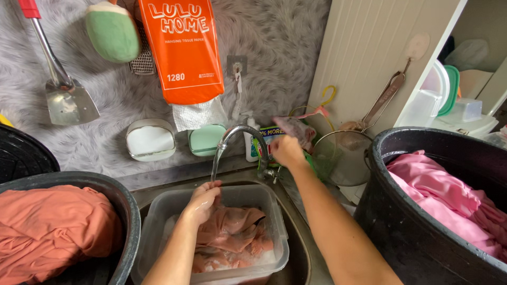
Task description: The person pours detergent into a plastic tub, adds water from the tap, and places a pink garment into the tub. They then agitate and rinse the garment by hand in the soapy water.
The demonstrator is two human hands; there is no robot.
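Two hands work at the sink in the lower middle of the frame. Left hand (202, 201) is curled, fingers bent down onto the wet salmon-pink cloth (229, 237) that lies soaking in the clear plastic tub (278, 232), right under the stream of water (215, 164) from the curved tap (240, 133). Right hand (287, 151) reaches up to centre frame, closed around the tap's handle area beside a crumpled pinkish rag (297, 130); whether it grips the handle or the rag I cannot tell.

To do this well, I would judge that the cloth should stay pressed under the falling water while the flow is set gently, so the tub does not overflow onto the worktop (169, 174).

At lower left, a dark basin (127, 211) holds orange cloth (50, 227); at right, a black tub (401, 221) holds bright pink cloth (443, 190). An orange tissue pack (182, 47) hangs at the upper centre.
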